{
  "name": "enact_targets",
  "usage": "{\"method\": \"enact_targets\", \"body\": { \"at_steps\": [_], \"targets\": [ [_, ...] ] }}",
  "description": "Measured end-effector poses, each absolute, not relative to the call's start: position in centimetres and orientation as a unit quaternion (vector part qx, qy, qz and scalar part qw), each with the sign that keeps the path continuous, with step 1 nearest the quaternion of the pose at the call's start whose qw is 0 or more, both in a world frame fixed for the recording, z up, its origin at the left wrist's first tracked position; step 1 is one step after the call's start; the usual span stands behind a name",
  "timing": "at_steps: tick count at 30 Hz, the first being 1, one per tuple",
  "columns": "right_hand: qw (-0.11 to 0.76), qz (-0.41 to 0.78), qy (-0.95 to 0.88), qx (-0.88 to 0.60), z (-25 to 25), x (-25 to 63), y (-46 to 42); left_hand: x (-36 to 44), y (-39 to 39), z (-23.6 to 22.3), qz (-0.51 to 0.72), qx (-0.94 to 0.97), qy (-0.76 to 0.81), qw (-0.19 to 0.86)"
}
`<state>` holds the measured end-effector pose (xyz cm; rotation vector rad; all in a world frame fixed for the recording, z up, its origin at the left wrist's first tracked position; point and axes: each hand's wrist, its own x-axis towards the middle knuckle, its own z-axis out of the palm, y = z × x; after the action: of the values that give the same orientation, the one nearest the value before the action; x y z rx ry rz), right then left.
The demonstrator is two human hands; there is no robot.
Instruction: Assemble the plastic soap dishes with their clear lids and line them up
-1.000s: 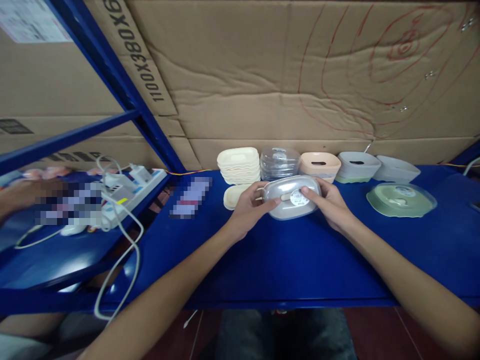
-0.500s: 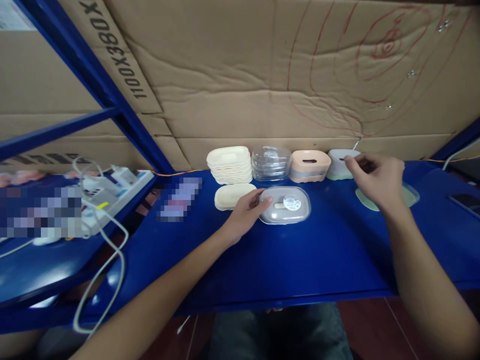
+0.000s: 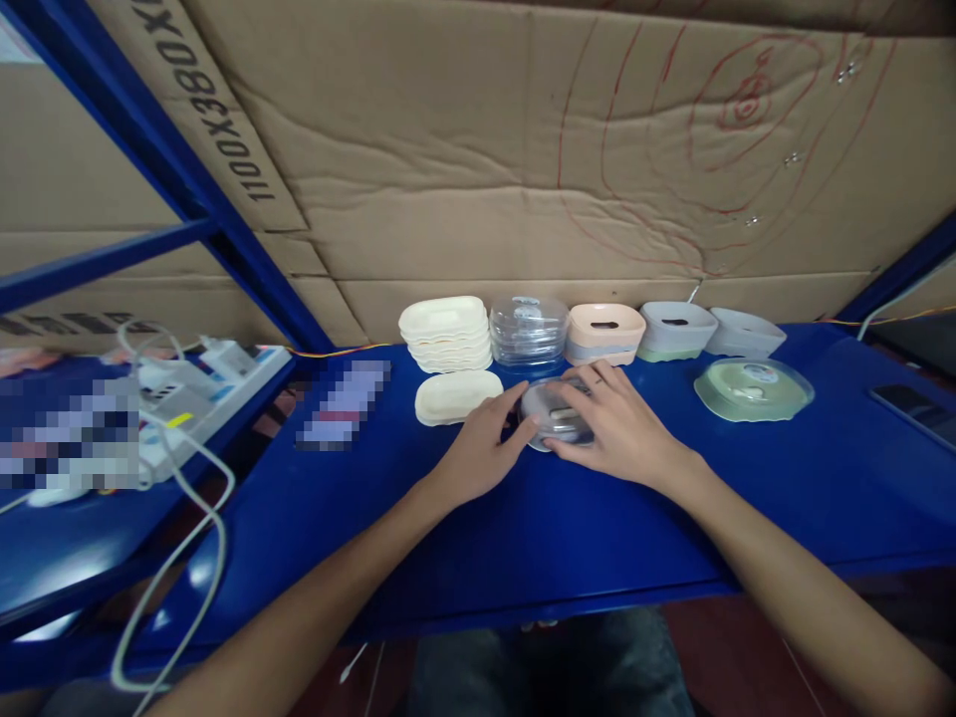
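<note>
On the blue table in front of me sits a small grey container with a clear plastic lid point(image 3: 562, 426). My left hand point(image 3: 485, 443) grips its left edge between thumb and fingers. My right hand point(image 3: 623, 423) is laid over its top and right side, thumb at the near edge and fingers across the lid, hiding much of it. Just left is a single cream tray point(image 3: 458, 396). Behind stand a stack of cream trays point(image 3: 446, 334), a stack of clear lids point(image 3: 529, 334) and a stack of peach and grey slotted parts point(image 3: 604, 334).
Farther right are grey and green slotted parts point(image 3: 676, 331), another grey part point(image 3: 747, 334) and a green container with a clear lid point(image 3: 754, 388). A phone point(image 3: 915, 408) lies at the right. On the left are a blurred-out rectangle point(image 3: 345, 403), a power strip point(image 3: 216, 388) and loose white cable point(image 3: 216, 528). Cardboard point(image 3: 448, 149) walls the back.
My right hand has moved left from near the grey slotted stack onto the lidded grey container. My left hand stays at its left edge. The view has shifted slightly.
</note>
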<state>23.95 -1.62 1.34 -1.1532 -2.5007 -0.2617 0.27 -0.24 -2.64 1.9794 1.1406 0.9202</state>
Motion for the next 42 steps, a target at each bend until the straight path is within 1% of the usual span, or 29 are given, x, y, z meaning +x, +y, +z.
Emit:
{"method": "enact_targets", "body": {
  "at_steps": [2,3,10,15,20,24,27,29,34,42],
  "targets": [
    [0.15,-0.11,-0.883,-0.43,1.7,24.2,-1.9,0.3,-0.7,-2.6,0.323,0.799,0.439,0.254],
    [0.135,-0.117,-0.88,-0.44,1.9,24.2,-2.0,0.2,-0.8,-2.5,0.313,0.813,0.433,0.232],
    [0.082,-0.161,-0.835,-0.52,2.0,25.5,-2.5,0.0,-1.1,-2.7,0.27,0.853,0.412,0.172],
    [0.066,-0.205,-0.774,-0.595,0.6,29.3,-2.8,-0.1,-0.9,-2.7,0.263,0.856,0.414,0.163],
    [0.081,-0.215,-0.75,-0.62,-1.0,33.0,-3.7,-0.1,-0.8,-2.7,0.26,0.86,0.409,0.158],
    [0.118,-0.19,-0.732,-0.644,-0.9,34.7,-4.5,-0.1,-0.7,-2.9,0.263,0.861,0.403,0.165],
    [0.16,-0.191,-0.672,-0.698,-0.4,36.1,-4.9,-0.2,-0.6,-2.9,0.268,0.861,0.399,0.169],
    [0.169,-0.189,-0.626,-0.738,-0.3,37.1,-4.8,-0.2,-0.6,-3.0,0.27,0.862,0.395,0.168],
    [0.126,-0.122,-0.596,-0.783,-1.3,38.9,-3.9,-0.1,-0.7,-2.9,0.272,0.863,0.392,0.167],
    [0.116,-0.105,-0.616,-0.772,-2.3,40.9,-3.7,-0.2,-0.7,-2.7,0.265,0.866,0.39,0.167]
  ]
}}
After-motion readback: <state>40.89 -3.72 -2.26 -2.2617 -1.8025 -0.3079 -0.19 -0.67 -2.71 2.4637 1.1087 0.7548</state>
